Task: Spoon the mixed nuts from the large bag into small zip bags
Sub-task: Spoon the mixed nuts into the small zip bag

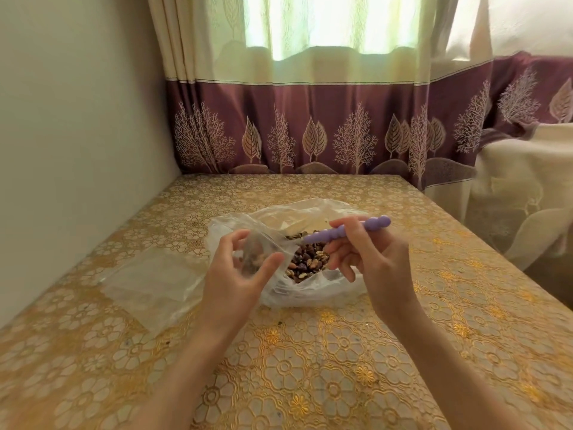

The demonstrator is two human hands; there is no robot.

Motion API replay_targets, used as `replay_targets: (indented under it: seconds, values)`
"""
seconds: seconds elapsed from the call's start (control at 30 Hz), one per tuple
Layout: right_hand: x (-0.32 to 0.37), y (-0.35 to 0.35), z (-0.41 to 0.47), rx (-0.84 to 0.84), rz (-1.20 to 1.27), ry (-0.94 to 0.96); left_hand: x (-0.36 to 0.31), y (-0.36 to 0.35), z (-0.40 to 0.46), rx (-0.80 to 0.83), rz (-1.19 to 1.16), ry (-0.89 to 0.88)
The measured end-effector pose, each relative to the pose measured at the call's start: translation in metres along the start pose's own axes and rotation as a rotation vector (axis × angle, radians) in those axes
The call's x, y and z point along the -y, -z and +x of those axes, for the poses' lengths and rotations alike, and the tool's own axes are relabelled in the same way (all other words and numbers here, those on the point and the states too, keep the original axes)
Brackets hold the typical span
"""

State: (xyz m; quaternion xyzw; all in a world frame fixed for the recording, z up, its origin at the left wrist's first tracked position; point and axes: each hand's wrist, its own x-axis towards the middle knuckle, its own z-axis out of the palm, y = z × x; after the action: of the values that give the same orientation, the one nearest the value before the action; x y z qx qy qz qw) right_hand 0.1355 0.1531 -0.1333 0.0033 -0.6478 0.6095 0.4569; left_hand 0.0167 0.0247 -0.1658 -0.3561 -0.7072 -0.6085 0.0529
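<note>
our left hand (238, 268) raised with thumb and fingers curled in a pinch, our right hand (369, 259) gripping with curled fingers, both forearms extended forward

I count one large bag (297, 287) of mixed nuts (307, 265), one purple spoon (350, 231), one small zip bag (257, 252) held left of the large bag, some flat empty ones (152, 283) farther left; their number I cannot tell.

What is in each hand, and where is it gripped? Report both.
Left hand holds a small zip bag by its sides, between thumb and fingers. Right hand grips the purple spoon mid-handle.
</note>
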Motion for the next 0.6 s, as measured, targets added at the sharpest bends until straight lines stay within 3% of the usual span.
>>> replay_targets:
  seconds: [0.13, 0.33, 0.43, 0.6]
  values:
    - [0.000, 0.007, 0.002, 0.001, 0.033, -0.017, 0.003, 0.000, 0.000, -0.024, 0.045, -0.001]
    - [-0.007, 0.026, 0.009, -0.323, 0.019, 0.000, 0.003, 0.000, 0.000, -0.057, 0.028, -0.015]
    - [-0.013, 0.038, 0.012, -0.456, -0.242, 0.030, 0.002, 0.001, -0.001, -0.073, 0.020, -0.034]
    - [-0.024, 0.053, 0.009, -0.472, -0.785, 0.129, 0.000, 0.002, -0.001, -0.077, 0.013, -0.047]
